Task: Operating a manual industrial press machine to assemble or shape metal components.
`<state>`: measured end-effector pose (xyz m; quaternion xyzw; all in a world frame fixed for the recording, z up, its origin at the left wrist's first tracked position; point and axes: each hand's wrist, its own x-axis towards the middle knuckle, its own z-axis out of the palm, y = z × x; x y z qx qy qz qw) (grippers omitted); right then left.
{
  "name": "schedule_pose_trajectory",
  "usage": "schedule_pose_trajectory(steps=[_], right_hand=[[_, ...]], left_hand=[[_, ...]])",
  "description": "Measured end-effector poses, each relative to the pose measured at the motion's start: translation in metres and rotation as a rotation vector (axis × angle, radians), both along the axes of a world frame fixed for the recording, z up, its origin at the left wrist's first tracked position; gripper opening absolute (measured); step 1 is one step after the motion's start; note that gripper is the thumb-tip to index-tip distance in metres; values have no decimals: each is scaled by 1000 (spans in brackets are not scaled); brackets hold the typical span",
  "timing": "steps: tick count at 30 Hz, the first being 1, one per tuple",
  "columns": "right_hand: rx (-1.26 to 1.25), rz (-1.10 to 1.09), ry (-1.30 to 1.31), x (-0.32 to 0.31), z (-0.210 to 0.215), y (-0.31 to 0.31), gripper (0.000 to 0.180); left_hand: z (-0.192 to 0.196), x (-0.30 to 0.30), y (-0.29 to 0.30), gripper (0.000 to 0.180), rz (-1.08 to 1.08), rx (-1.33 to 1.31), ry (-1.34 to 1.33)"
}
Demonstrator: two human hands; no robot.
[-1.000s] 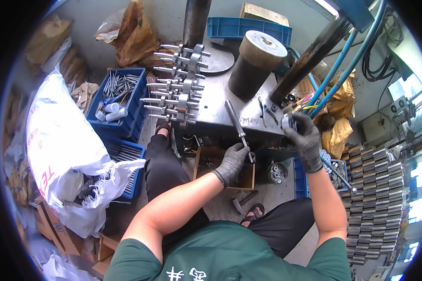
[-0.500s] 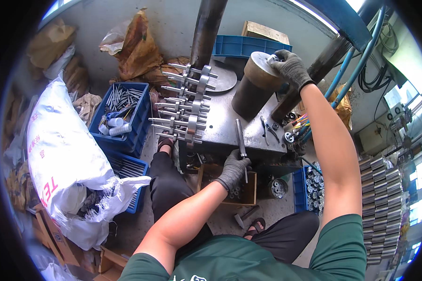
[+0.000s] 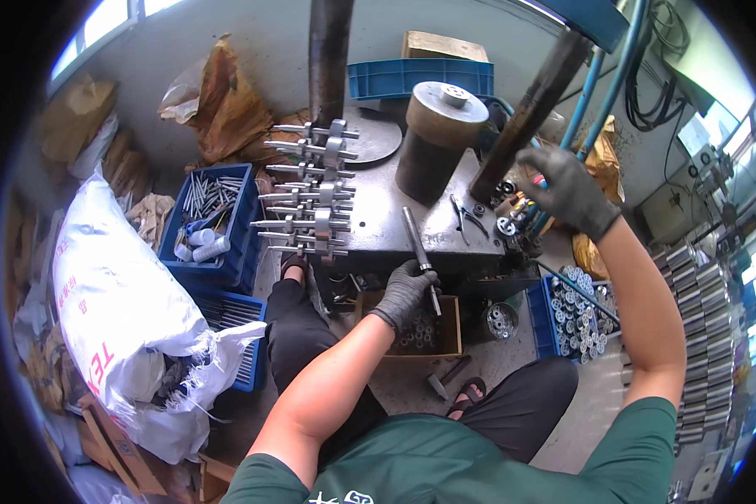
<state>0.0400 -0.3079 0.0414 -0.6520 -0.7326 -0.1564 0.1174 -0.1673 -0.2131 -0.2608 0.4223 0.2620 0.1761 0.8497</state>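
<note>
My left hand (image 3: pixel 406 290), in a dark grey glove, grips the near end of a long steel rod (image 3: pixel 417 243) that lies across the front edge of the metal work table (image 3: pixel 380 210). My right hand (image 3: pixel 567 189), also gloved, hovers with fingers apart above small fittings (image 3: pixel 507 225) near the slanted dark column (image 3: pixel 532 109), holding nothing. A heavy brown cylinder (image 3: pixel 438 138) stands on the table behind the rod. Pliers (image 3: pixel 468 214) lie between the rod and the fittings.
Several machined shafts (image 3: pixel 311 193) are stacked at the table's left edge. A blue crate of rods (image 3: pixel 210 218) and a white sack (image 3: pixel 118 294) sit left. A wooden box of parts (image 3: pixel 424 332), a hammer (image 3: pixel 447 378) and a blue bin of rings (image 3: pixel 575 315) lie below.
My right hand has come down from the top of the brown cylinder and moved right, to beside the slanted column. My left hand keeps its grip on the rod.
</note>
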Motion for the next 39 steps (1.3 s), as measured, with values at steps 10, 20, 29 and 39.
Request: schedule_pose_trajectory(steps=[10,20,29,39], right_hand=[[-400,-480,-74,-7,-16,-255,23],[450,-474,-57,31,-24,-228,32],[399,-815,-12,98,12,-149,64],[251,-828,78,105,14,-151,47]], left_hand=[[43,-15,-15,36,199,490,-223],[233,71,84,23,421,922,-580],[287,150,186,19,671,1003,-249],[302,175,205,19,535,1408,29]])
